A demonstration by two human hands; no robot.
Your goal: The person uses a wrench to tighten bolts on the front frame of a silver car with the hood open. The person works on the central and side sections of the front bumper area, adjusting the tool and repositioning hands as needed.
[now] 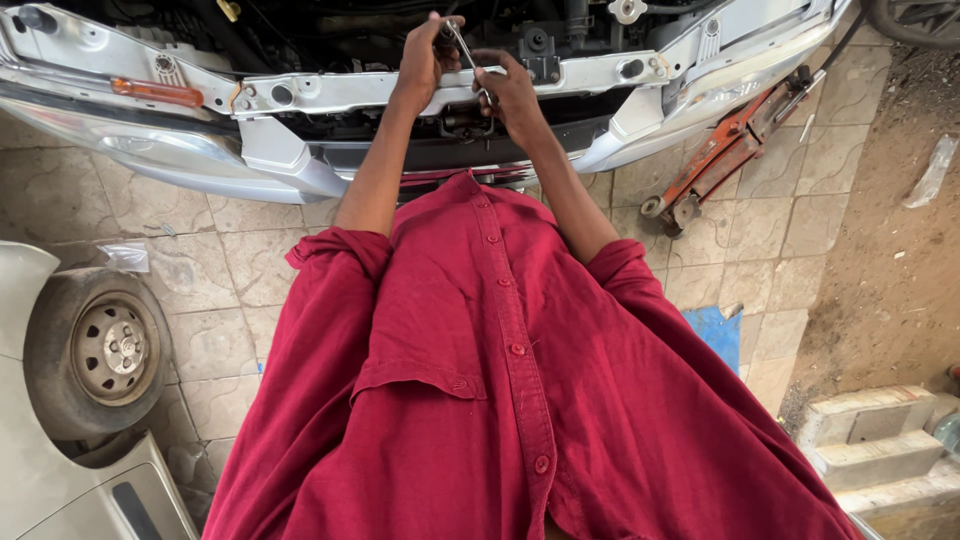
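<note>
In the head view, a thin metal wrench (pixel 466 55) is held between both hands over the front crossmember (pixel 340 92) of a silver car whose bumper has been removed. The left hand (pixel 423 60) is closed around the upper end of the wrench, fingers curled together, at the top edge of the crossmember near its middle. The right hand (pixel 510 92) is pinched on the lower end of the wrench, thumb and fingers pressed together, just beside the left hand and slightly below it. The wrench is seen tilted, running from the left hand down to the right. Both forearms emerge from rolled sleeves of a dark red shirt (pixel 500 380). An orange floor jack (pixel 730 150) lies on the paved floor (pixel 240 270) by the right end of the car's front. A wheel (pixel 100 350) of another vehicle is seen at the left edge.
</note>
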